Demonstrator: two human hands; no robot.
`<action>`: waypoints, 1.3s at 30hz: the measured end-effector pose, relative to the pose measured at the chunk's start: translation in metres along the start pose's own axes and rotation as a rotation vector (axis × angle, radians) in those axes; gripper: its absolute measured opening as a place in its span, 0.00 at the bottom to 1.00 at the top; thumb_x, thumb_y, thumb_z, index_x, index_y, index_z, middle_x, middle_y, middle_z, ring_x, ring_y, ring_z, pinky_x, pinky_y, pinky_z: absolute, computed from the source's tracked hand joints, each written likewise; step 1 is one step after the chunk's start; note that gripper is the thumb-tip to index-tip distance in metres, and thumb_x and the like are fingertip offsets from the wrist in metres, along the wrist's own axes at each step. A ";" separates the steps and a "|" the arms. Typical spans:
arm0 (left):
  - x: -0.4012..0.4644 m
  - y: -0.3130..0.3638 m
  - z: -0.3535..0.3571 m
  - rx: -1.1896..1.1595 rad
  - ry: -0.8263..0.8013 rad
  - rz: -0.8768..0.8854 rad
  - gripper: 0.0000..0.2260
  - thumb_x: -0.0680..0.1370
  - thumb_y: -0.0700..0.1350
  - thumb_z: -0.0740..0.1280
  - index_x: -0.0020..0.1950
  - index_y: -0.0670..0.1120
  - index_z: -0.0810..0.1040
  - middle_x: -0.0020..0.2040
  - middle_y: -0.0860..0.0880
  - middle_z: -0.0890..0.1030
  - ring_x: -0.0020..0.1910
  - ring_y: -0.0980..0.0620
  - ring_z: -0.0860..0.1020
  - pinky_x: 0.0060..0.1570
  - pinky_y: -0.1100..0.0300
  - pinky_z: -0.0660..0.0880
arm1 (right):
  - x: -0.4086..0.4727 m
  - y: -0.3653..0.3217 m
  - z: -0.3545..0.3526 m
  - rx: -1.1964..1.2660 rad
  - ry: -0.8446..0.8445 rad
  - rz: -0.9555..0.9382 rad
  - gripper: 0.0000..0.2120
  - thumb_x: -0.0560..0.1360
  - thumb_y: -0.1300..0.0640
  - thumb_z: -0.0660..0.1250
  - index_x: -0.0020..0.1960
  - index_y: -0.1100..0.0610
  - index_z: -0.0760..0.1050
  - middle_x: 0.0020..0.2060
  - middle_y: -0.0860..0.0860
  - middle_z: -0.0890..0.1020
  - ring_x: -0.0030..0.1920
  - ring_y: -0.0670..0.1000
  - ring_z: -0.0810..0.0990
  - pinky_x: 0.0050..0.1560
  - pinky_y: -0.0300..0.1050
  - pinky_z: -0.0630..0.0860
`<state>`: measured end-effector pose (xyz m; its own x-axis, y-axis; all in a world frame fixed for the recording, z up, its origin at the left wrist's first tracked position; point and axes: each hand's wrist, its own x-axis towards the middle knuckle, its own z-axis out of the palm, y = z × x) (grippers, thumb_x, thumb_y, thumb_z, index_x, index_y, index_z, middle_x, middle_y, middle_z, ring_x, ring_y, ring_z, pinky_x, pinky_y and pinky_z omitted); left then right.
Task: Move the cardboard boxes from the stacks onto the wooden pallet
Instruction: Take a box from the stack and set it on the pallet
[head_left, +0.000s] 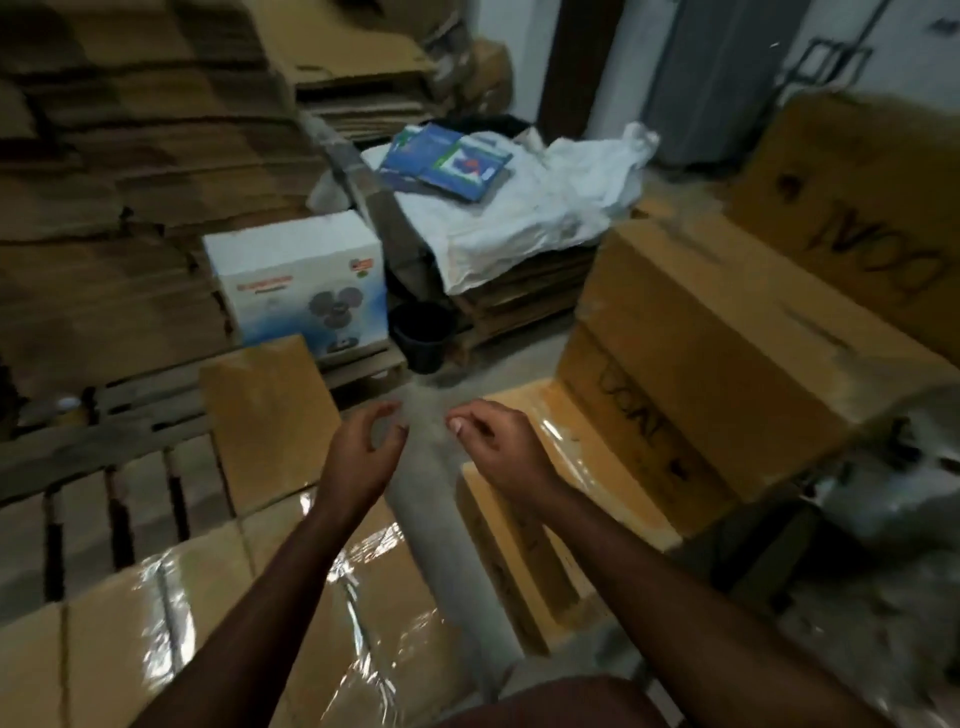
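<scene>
Grip: left hand (363, 449), right hand (501, 441) loosely curled, empty | cardboard box (270, 421) on wooden pallet (78, 447), long axis pointing away

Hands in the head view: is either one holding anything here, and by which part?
Nothing is held. The left hand and right hand hang loosely curled in the air above the floor gap, touching no cardboard box.

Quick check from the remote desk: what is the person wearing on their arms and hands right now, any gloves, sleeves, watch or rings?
Nothing that shows. The left hand and right hand are bare, with no gloves. Both forearms are uncovered up to the bottom edge of the picture, so no sleeve is in view. No watch, band or ring can be made out, though the picture is somewhat blurred.
</scene>
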<state>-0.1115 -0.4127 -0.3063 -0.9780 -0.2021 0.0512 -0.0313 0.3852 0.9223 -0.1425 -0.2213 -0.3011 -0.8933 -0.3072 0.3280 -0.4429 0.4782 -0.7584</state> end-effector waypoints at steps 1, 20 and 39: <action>0.004 0.012 0.011 -0.012 -0.036 0.024 0.22 0.74 0.56 0.66 0.63 0.45 0.80 0.59 0.48 0.81 0.60 0.48 0.79 0.60 0.46 0.77 | -0.004 0.003 -0.020 -0.011 0.035 0.024 0.10 0.78 0.57 0.63 0.52 0.59 0.81 0.46 0.51 0.84 0.47 0.47 0.81 0.47 0.42 0.76; 0.007 0.242 0.387 0.090 -0.512 0.433 0.13 0.82 0.46 0.65 0.67 0.49 0.77 0.61 0.53 0.73 0.52 0.56 0.75 0.46 0.64 0.69 | -0.108 0.179 -0.401 -0.208 0.650 0.288 0.08 0.78 0.63 0.66 0.54 0.58 0.82 0.48 0.50 0.83 0.48 0.45 0.80 0.46 0.36 0.77; 0.001 0.232 0.510 0.748 -0.552 0.656 0.36 0.77 0.53 0.67 0.82 0.52 0.55 0.82 0.41 0.52 0.80 0.36 0.45 0.77 0.42 0.50 | -0.115 0.269 -0.439 -0.431 0.417 0.191 0.15 0.73 0.54 0.59 0.51 0.57 0.82 0.47 0.54 0.79 0.50 0.55 0.75 0.50 0.46 0.71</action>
<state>-0.2248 0.1357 -0.2871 -0.8025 0.5893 0.0934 0.5859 0.7487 0.3102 -0.1926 0.3036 -0.2955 -0.8759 0.1213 0.4670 -0.1857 0.8085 -0.5585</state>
